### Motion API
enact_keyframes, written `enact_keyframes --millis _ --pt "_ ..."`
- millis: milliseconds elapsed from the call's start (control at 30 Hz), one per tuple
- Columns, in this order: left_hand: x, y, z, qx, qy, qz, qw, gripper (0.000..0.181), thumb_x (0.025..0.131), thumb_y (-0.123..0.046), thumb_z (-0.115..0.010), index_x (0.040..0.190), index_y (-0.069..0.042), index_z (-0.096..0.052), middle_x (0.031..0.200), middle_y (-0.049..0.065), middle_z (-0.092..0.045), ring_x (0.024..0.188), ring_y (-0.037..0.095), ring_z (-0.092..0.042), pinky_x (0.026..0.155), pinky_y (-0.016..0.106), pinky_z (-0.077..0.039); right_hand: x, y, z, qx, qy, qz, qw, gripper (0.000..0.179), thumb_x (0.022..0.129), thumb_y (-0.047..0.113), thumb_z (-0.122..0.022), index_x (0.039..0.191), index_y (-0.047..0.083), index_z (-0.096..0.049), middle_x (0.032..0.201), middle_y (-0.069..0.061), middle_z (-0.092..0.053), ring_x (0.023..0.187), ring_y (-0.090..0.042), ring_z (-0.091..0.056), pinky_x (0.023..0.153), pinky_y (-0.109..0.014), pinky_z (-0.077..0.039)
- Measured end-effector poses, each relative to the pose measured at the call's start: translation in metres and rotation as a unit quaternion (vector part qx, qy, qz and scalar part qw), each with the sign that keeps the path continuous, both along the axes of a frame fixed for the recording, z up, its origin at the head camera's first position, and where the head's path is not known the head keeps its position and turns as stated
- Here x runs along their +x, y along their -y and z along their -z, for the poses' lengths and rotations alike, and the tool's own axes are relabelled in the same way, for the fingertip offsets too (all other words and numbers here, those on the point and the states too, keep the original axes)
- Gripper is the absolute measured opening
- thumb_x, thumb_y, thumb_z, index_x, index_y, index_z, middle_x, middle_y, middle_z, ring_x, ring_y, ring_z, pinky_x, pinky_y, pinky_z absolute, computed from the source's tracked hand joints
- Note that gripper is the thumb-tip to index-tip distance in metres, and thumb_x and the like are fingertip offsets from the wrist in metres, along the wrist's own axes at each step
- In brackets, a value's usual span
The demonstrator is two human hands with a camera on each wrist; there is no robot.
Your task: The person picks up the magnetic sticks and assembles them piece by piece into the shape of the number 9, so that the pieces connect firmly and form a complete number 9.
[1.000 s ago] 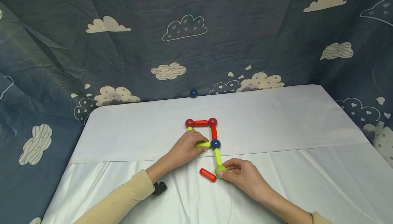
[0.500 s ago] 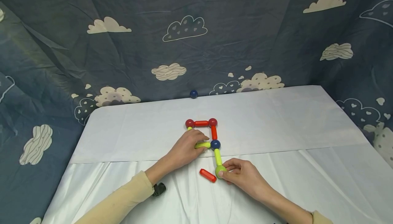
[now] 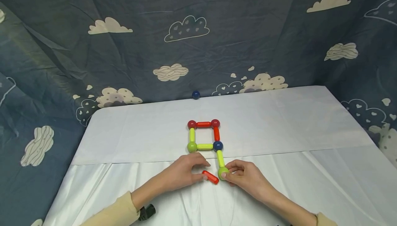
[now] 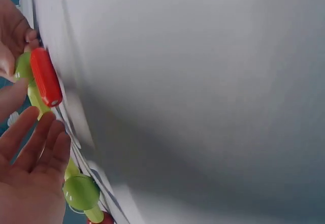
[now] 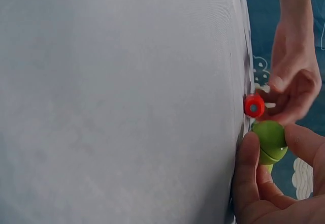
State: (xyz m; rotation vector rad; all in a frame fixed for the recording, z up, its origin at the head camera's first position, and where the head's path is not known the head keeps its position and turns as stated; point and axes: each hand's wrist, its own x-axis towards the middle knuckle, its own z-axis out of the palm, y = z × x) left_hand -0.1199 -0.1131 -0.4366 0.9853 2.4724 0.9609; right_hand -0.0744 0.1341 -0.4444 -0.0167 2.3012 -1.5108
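Observation:
My right hand (image 3: 248,177) pinches a green ball (image 3: 222,173) between thumb and fingers. A yellow-green magnetic rod (image 3: 220,158) runs from that ball up to a blue ball (image 3: 218,146). The blue ball is one corner of a flat square of magnetic rods and balls, with red balls at the two far corners and another green ball (image 3: 192,146) at the near left. Beside a loose red rod (image 3: 212,177), my left hand (image 3: 183,172) has its fingers apart, the thumb by the rod's left end. Nothing is gripped in it; whether the thumb touches the rod is unclear.
A second blue ball (image 3: 195,95) lies at the far edge of the white-covered table (image 3: 279,122), against the dark cloud-print cloth (image 3: 248,40). A crease crosses the white cover just in front of the square. A black wrist strap (image 3: 147,212) shows at the left forearm.
The left hand has let go of the square's near yellow-green rod and moved toward the body, to the loose red rod, uncovering the near-left green ball. The right hand stays in place.

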Motion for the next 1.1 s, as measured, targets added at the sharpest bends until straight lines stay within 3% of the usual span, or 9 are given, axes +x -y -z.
enact_keyframes --millis 100,267,533,767,1100 --pt "0.004 0.000 0.004 -0.011 0.014 0.018 0.9997 0.031 0.087 -0.020 -0.077 0.117 -0.015 -0.070 0.105 -0.014 -0.062 0.094 0.001 -0.056 0.085 0.022 -0.047 0.000 0.000 0.000 0.002 0.001 0.001 1.0000 0.042 0.086 0.032 -0.076 0.111 0.000 -0.064 0.078 -0.002 -0.068 0.068 -0.016 -0.061 0.063 -0.025 -0.046" --pt "0.007 -0.004 0.008 -0.033 -0.007 0.018 0.9993 0.021 0.089 -0.018 -0.075 0.110 -0.017 -0.073 0.099 -0.016 -0.058 0.091 0.002 -0.053 0.082 0.020 -0.046 0.001 0.001 0.000 -0.008 0.002 0.000 1.0000 0.043 0.086 0.033 -0.077 0.110 0.000 -0.064 0.078 -0.003 -0.068 0.068 -0.017 -0.061 0.062 -0.025 -0.046" --pt "0.017 -0.002 0.005 -0.050 -0.013 -0.020 0.9984 0.012 0.090 -0.020 -0.074 0.102 -0.017 -0.071 0.094 -0.016 -0.059 0.090 0.004 -0.053 0.082 0.023 -0.047 0.001 0.003 0.000 0.009 -0.007 0.006 0.9999 0.042 0.084 0.034 -0.079 0.107 0.001 -0.065 0.081 -0.001 -0.068 0.068 -0.017 -0.063 0.060 -0.027 -0.050" --pt "0.024 0.004 0.005 -0.023 -0.006 -0.057 0.9981 0.012 0.089 -0.018 -0.074 0.101 -0.018 -0.071 0.094 -0.017 -0.059 0.090 0.005 -0.054 0.083 0.026 -0.048 0.001 0.006 -0.002 0.052 -0.025 0.015 0.9982 0.037 0.079 0.034 -0.082 0.099 0.007 -0.067 0.080 0.001 -0.065 0.066 -0.014 -0.061 0.056 -0.026 -0.049" --pt "0.027 0.009 0.002 0.009 -0.004 -0.087 0.9961 0.013 0.089 -0.017 -0.074 0.101 -0.018 -0.073 0.094 -0.017 -0.061 0.089 0.005 -0.056 0.083 0.028 -0.049 -0.002 0.003 -0.001 0.036 -0.047 -0.009 0.9982 0.036 0.079 0.032 -0.083 0.095 0.006 -0.066 0.076 0.000 -0.062 0.063 -0.015 -0.059 0.053 -0.024 -0.046"
